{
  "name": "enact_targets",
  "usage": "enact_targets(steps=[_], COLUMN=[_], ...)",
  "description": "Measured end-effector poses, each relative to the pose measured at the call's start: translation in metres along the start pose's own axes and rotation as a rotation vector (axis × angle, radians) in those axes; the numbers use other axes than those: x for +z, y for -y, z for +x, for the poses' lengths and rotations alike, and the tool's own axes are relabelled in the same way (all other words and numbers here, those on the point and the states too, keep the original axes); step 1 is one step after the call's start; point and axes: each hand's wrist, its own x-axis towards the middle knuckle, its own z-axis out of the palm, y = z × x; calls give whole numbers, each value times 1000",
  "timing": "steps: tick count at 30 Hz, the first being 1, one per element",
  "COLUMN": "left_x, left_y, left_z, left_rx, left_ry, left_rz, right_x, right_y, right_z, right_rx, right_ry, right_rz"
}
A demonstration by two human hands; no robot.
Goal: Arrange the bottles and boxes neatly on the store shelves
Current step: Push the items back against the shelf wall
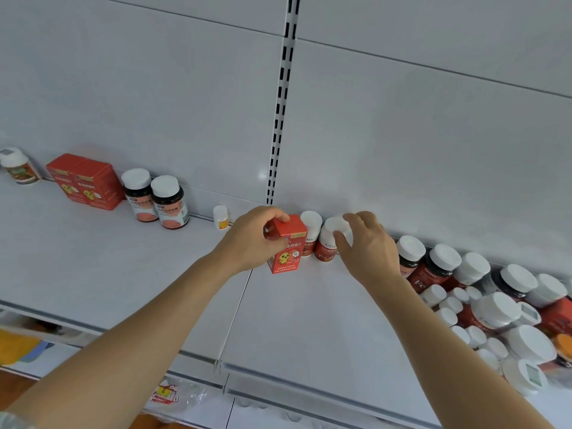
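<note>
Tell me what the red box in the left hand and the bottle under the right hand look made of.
Red box: likely printed cardboard, with crisp folded edges and a matte face. Bottle: probably plastic, with an opaque white cap and a red label.

The red box [286,247] in my left hand [250,239] shows Chinese characters, perhaps "消食片", and a dark bottle [425,278] at right reads "Fe".

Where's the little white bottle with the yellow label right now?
In the head view, the little white bottle stands alone at the shelf's back edge, left of centre, between the two dark bottles and the left hand.
</note>
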Motion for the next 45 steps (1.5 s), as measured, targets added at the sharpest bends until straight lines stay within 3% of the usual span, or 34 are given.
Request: enact_targets(steps=[8,20,32,40,45], left_x=[-6,-34,-140,-259,-301], left_y=[-19,-18,39,119,159], left_z=[-1,-45,-108,-162,-168], left_rx=[-7,-40,8,-80,-100], left_ry=[2,38,-48,-147,-173], left_rz=[-48,-107,-88,401,541], right_x=[-31,-27,-9,38,65], right_y=[10,62,202,328,383], right_z=[-3,-9,-6,-19,-11], right_rx=[-236,-443,-489,-424,-416], right_ry=[-126,221,309,297,283], right_rz=[160,505,448,412,349])
